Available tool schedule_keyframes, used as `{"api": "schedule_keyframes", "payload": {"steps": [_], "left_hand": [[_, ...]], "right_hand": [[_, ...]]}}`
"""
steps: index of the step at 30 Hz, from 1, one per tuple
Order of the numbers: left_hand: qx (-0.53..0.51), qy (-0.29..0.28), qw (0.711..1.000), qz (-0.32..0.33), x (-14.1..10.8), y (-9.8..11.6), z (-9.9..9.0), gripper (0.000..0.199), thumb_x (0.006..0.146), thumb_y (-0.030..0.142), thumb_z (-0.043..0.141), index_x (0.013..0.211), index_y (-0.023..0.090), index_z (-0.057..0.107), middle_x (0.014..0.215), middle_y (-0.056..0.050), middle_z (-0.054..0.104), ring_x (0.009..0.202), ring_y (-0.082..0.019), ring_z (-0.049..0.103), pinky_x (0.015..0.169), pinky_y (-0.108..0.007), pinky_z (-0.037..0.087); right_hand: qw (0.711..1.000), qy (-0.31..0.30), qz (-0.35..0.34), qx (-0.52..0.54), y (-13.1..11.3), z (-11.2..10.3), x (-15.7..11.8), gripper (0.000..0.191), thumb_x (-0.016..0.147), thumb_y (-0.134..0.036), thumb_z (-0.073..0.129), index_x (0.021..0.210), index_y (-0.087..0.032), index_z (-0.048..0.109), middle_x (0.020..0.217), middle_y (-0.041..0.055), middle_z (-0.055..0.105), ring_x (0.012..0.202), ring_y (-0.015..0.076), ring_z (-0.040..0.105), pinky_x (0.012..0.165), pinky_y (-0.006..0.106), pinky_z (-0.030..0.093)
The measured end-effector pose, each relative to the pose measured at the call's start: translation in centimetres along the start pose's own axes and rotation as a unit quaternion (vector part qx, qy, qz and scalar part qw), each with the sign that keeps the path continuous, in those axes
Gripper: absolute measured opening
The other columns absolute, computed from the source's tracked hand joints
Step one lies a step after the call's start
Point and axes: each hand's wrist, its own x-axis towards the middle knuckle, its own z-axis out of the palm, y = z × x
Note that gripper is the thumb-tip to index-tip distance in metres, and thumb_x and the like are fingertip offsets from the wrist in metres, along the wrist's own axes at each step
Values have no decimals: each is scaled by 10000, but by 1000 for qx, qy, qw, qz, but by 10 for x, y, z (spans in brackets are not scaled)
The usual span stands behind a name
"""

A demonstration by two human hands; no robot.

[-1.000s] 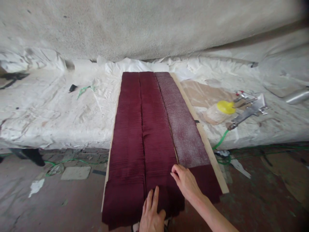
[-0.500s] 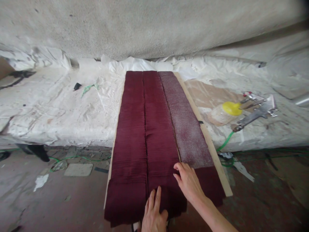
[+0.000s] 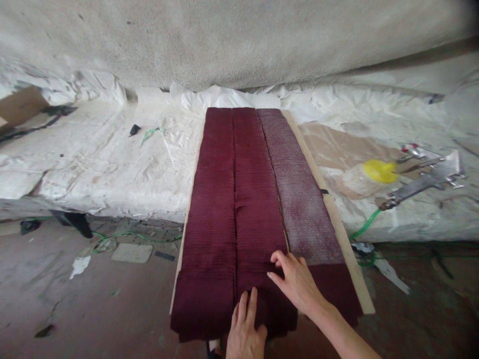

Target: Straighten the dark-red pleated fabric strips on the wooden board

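Three long rows of thin maroon pieces, fabric-like and overlapped like shingles, lie on a pale wooden board (image 3: 361, 284). The left row (image 3: 211, 209) and the middle row (image 3: 258, 219) are plain dark maroon. The right row (image 3: 310, 214) carries a whitish speckled coat, except at its near end. My left hand (image 3: 247, 324) rests with extended fingers on the near end of the middle row. Farther up, my right hand (image 3: 295, 279) touches that row's right edge. Its fingers are bent, with a gap between thumb and forefinger.
To the right, a metal spray gun (image 3: 430, 174) with a yellow-lidded cup (image 3: 379, 171) lies on the white-covered bench (image 3: 149, 169). A green hose (image 3: 366, 224) runs down from it. Cardboard (image 3: 24, 104) sits at the far left. Scraps and hose lie on the floor (image 3: 130, 304).
The view has shifted, so the board and bench items appear farther right. Both hands keep nearly the same places on the middle row; the right hand's fingertips have moved slightly left along it.
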Motion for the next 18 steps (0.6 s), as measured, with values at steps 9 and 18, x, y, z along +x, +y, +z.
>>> {"api": "schedule_keyframes", "payload": {"steps": [9,18], "left_hand": [[-23,-7,998,-65,5,3,12,203,748,177,563,864,217,724,1573,23,196,1424,-271,229,1166,-399,281],[-38,-11,998,-48,4,4,10,259,753,146,520,886,212,731,1572,19,187,1440,-287,178,1173,-442,263]], "right_hand": [[996,-20,-78,-44,-2,4,6,86,914,-221,570,831,-245,570,830,-45,625,853,196,529,754,373,272],[992,-22,-117,-47,-1,2,7,84,913,-244,581,832,-260,589,832,-59,622,870,193,507,750,375,243]]}}
